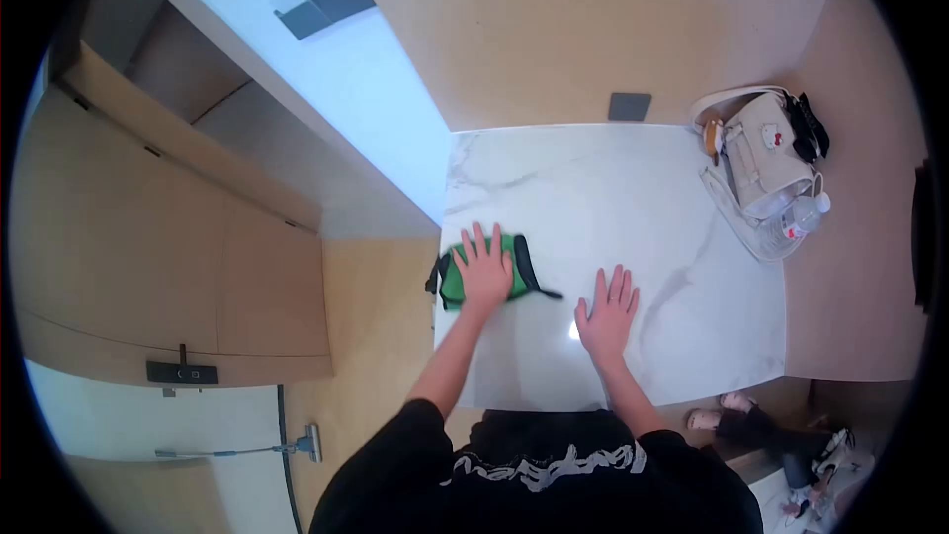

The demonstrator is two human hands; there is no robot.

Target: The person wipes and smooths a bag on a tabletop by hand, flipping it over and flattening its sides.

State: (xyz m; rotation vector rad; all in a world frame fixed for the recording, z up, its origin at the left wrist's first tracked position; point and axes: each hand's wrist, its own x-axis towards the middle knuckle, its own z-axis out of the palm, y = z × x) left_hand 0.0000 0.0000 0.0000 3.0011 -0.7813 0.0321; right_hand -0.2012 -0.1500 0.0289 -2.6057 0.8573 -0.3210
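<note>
A green pouch with black edges and a black strap (525,259) lies at the left side of the white marble-patterned tabletop (583,178). My left hand (485,272) rests flat on top of the pouch, fingers spread, not wrapped round it. To the right of the pouch, my right hand (607,318) lies palm down on the bare tabletop with its fingers apart and holds nothing. The pouch's middle is partly hidden under my left hand.
A cream bag (761,153) with a strap and a clear bottle (799,218) stand at the tabletop's right back corner. A dark square plate (630,107) is on the wall behind. On the floor at left is a vacuum cleaner (314,443); several items lie at lower right.
</note>
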